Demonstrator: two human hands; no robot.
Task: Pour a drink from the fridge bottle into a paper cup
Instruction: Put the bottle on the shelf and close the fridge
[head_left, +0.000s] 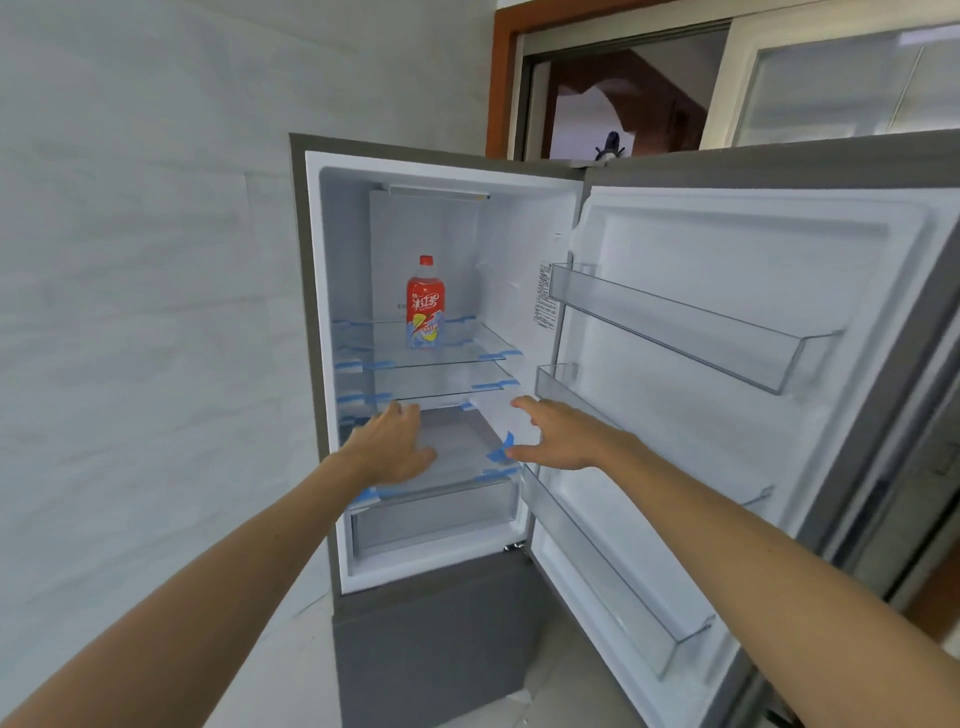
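- The left hand (392, 444) is held up in front of the fridge (332, 249), level with its lowest shelf. Its back faces the camera and its fingers are straight, close together and pointing up. Its grip is open and holds nothing. Whether the fingertips touch the shelf edge cannot be told.
- The right hand (558, 434) is at the right edge of the fridge opening, between the compartment and the door (753, 291). Its fingers are loosely spread and its thumb points left. Its grip is also open and empty.
- The door stands wide open to the fridge's right. Clear bins (691, 332) run down its inner face, and the right arm partly hides the middle one.
- A clear drawer (436, 525) sits pushed in at the bottom of the fridge's open compartment, below both hands.
- Under that compartment is a closed grey front (431, 639).
- Glass shelves (436, 364) are stacked inside the fridge above the hands, with tabs of blue tape (501, 454) along their edges and corners.
- The bottle (426, 304) stands upright on the top shelf, toward the back of the fridge. It has a red label, its red cap is on, and it is well apart from both hands.
- A pale wall (130, 260) lies to the fridge's left.
- A brown frame (501, 78) rises behind the fridge's top.
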